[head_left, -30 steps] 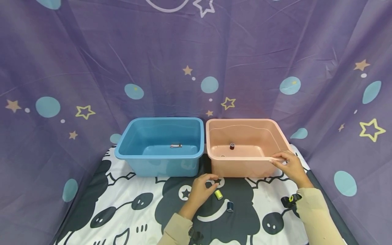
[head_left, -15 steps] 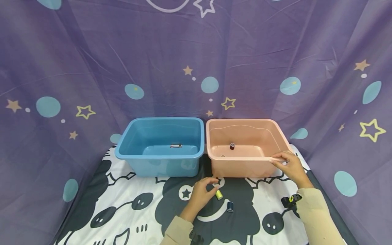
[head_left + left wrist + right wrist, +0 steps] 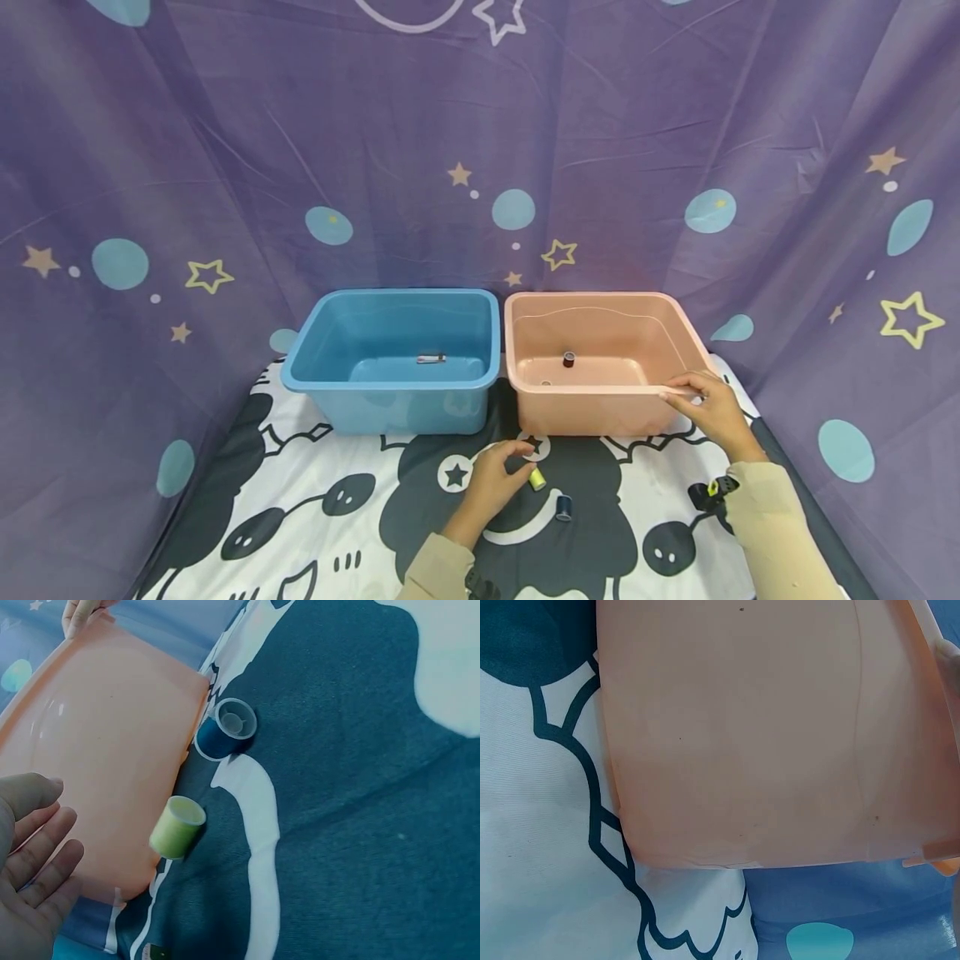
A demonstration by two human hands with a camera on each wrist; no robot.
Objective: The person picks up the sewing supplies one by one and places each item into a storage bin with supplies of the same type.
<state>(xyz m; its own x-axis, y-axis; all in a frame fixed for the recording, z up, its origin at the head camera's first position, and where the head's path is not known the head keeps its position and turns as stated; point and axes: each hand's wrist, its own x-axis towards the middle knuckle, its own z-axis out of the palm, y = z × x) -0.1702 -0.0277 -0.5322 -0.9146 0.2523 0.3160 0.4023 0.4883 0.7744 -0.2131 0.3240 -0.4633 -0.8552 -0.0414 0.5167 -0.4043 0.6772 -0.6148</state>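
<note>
My left hand [image 3: 491,483] is just left of a yellow-green thread spool [image 3: 537,479], its fingers apart and loosely bent, holding nothing. In the left wrist view that spool [image 3: 178,827] lies on its side, apart from the fingers [image 3: 45,855]. A dark blue thread spool [image 3: 564,507] rests on the cloth a little nearer and to the right, and its hollow end shows in the left wrist view. With thumb and fingers, my right hand [image 3: 712,412] pinches the front rim of the peach bin [image 3: 592,414] near its right corner. A dark reddish spool [image 3: 568,359] stands inside that bin.
Left of the peach bin stands a blue bin [image 3: 390,408] with a small, narrow, silvery and red thing [image 3: 431,358] in it. Patterned black-and-white cloth [image 3: 300,467] covers the table. A purple curtain [image 3: 420,108] hangs behind the bins.
My left hand has shifted slightly right and nearer to me, closer to the yellow-green spool. The right hand keeps its place on the bin's rim, and the spools have not moved.
</note>
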